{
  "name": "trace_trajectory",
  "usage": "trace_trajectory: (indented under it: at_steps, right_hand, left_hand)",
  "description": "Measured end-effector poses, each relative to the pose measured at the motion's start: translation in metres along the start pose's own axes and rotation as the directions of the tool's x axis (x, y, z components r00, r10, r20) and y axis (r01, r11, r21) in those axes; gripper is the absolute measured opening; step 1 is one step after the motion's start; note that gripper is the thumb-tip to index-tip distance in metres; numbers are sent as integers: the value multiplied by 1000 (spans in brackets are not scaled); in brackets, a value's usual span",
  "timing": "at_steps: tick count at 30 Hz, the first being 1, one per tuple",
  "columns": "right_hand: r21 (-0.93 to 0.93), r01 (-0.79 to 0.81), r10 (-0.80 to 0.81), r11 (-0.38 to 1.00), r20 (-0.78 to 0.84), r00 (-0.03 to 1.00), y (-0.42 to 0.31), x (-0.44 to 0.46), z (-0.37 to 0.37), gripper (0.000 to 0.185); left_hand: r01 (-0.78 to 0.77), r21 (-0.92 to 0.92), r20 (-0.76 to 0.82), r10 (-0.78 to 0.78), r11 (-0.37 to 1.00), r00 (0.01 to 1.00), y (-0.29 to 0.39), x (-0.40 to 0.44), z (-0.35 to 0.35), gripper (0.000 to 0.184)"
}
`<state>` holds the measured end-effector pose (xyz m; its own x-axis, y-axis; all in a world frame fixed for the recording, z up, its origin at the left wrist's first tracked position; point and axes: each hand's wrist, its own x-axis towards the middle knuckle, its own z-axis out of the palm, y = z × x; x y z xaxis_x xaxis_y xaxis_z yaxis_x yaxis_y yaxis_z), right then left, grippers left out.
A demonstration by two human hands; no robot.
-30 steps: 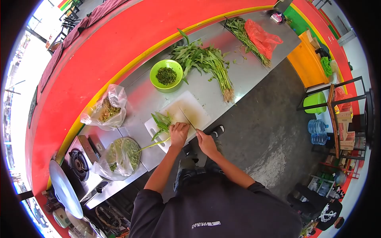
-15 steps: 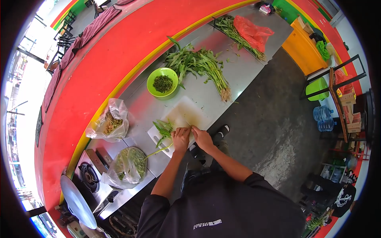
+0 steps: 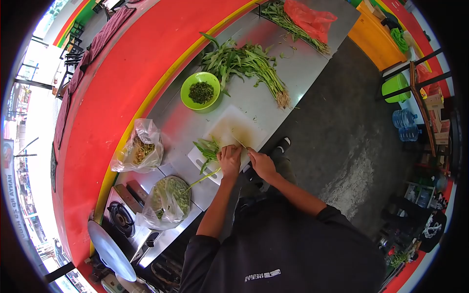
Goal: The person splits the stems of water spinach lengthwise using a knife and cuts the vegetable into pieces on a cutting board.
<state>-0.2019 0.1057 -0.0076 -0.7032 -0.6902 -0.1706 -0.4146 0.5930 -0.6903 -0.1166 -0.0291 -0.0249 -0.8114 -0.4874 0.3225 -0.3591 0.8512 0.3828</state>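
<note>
On the white cutting board (image 3: 234,115), my left hand (image 3: 229,161) presses down with curled fingers on a small bunch of water spinach (image 3: 209,149). Its leaves stick out to the left, and one long stem trails toward the lower left. My right hand (image 3: 263,164) is closed around the handle of a knife (image 3: 239,142), the handle mostly hidden in the fingers. The thin blade lies over the board, close to my left fingertips. Beyond the board stands a lime-green bowl (image 3: 186,101) with dark chopped greens in it.
A large pile of rooted water spinach (image 3: 256,68) lies farther along the steel counter (image 3: 300,73), with more beneath a red plastic bag (image 3: 312,19). Two clear bags (image 3: 141,154) (image 3: 168,202) of vegetables sit at left, near a gas stove (image 3: 121,219) and a large metal lid (image 3: 110,251).
The whole view has shifted slightly as my head moved. My right hand has drawn a little away from the left, and more of the knife blade shows. My left hand stays on the greens.
</note>
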Motion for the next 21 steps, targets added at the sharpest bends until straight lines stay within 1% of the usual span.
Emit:
trace_trajectory:
  at_steps: [1, 4, 8, 9, 10, 11, 13, 14, 16, 17, 19, 21]
  right_hand:
    - [7, 3, -3, 1000, -1, 1000, -1, 4, 2, 29]
    - [-21, 18, -18, 1000, -2, 1000, -4, 16, 6, 29]
    - [-15, 48, -48, 999, -7, 999, -8, 21, 6, 30]
    - [-14, 30, -29, 999, 29, 999, -10, 23, 0, 31]
    - [-18, 18, -17, 1000, 61, 998, -10, 29, -6, 32]
    - [-29, 54, -52, 998, 51, 997, -12, 33, -12, 32]
    - [11, 69, -69, 998, 75, 995, -4, 34, -14, 33]
    - [0, 93, -93, 996, 66, 994, -3, 33, -18, 33]
    - [51, 79, -84, 996, 109, 990, -3, 27, -24, 33]
    - [47, 89, -94, 995, 112, 989, -3, 22, -26, 33]
    - [-2, 30, -30, 1000, 123, 992, -5, 8, -29, 31]
    - [6, 15, -15, 1000, 116, 993, -5, -2, -28, 32]
  left_hand:
    - [-15, 32, 20, 14, 999, 1000, -1, -1, 0, 24]
    - [-24, 45, 42, 22, 999, 999, -1, -2, 0, 24]
    - [-11, 54, 34, 9, 998, 999, 1, -5, -3, 24]
    - [-6, 58, 34, 4, 998, 999, 0, -5, -1, 25]
    - [-1, 63, 26, -1, 998, 1000, -2, -3, 2, 27]
    - [5, 69, -12, -4, 998, 1000, -4, -1, 3, 27]
    - [2, 33, -41, -1, 999, 999, -6, -5, 7, 22]
    - [4, 34, -69, -2, 999, 998, -4, -5, 5, 22]
    - [39, -2, -42, -39, 999, 998, -2, -5, 3, 20]
    - [46, -1, -52, -46, 999, 998, -3, -3, 4, 20]
    - [35, -8, -44, -35, 999, 998, -5, -5, 3, 19]
    - [48, -32, -33, -49, 998, 998, -6, -7, 3, 20]
